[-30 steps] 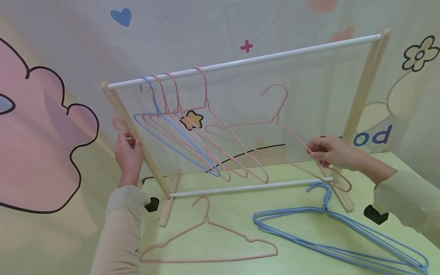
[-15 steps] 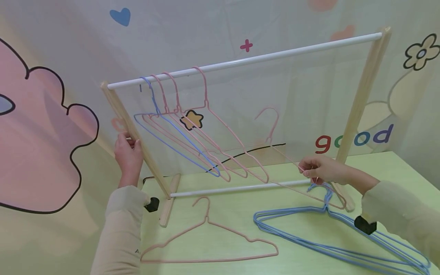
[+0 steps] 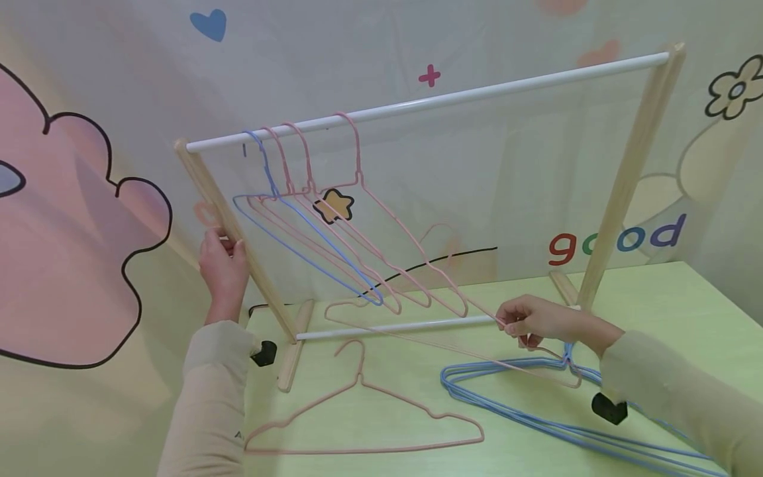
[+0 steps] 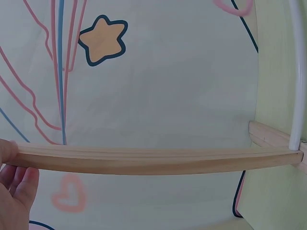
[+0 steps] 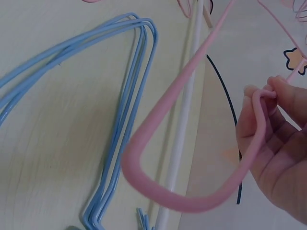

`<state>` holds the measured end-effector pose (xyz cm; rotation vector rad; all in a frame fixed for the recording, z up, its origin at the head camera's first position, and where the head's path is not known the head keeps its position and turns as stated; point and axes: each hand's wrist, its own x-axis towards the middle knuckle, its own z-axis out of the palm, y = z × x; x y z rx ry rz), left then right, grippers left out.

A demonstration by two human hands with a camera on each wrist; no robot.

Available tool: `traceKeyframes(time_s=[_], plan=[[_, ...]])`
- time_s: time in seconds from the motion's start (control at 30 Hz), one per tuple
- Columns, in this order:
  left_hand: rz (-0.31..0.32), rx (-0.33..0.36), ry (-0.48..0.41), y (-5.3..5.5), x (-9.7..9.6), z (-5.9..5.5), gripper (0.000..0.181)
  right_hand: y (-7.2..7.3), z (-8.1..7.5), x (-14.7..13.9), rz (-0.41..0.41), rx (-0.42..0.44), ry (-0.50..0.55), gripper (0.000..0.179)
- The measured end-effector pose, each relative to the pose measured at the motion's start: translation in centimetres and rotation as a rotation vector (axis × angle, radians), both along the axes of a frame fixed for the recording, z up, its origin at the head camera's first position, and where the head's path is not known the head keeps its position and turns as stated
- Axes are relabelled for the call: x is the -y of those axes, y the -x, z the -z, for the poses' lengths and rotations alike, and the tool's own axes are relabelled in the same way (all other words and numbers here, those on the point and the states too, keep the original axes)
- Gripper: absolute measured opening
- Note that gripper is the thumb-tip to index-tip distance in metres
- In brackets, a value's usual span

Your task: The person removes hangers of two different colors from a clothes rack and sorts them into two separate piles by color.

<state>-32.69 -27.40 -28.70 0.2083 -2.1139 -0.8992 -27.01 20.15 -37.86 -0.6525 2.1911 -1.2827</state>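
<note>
My left hand [image 3: 223,271] grips the left wooden post [image 4: 144,165] of a small clothes rack. With thumb and fingers, my right hand [image 3: 545,321] pinches the right shoulder of a pink hanger [image 5: 192,203]. That hanger is tilted, its hook pointing away toward the backdrop, overlapped by hangers on the rack. From the white top rail [image 3: 447,101] hang a blue hanger [image 3: 266,165] and three pink ones, toward the left. Another pink hanger [image 3: 357,452] lies flat on the table. A stack of blue hangers [image 3: 444,376] lies under my right forearm, partly hidden by it.
The rack's right post [image 3: 626,185] stands behind my right hand, and a white lower rail [image 3: 387,329] runs close above the green table [image 3: 673,311]. A printed cloth backdrop [image 3: 507,33] hangs behind the rack.
My right hand has moved left and down with the pink hanger, which now tips its hook lower and farther left. My left hand stays on the post.
</note>
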Motion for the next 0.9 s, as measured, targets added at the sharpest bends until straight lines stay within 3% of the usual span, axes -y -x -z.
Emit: traceKeyframes(time_s=[0.37, 0.9], plan=[[-0.003, 0.0, 0.002, 0.0, 0.0, -0.1, 0.022, -0.2, 1.6, 2.5, -0.09, 0.049, 0.055, 0.011], [-0.001, 0.01, -0.008, -0.1, -0.1, 0.0, 0.023, -1.0, 3.5, 6.6, -0.135, 0.103, 0.062, 0.012]])
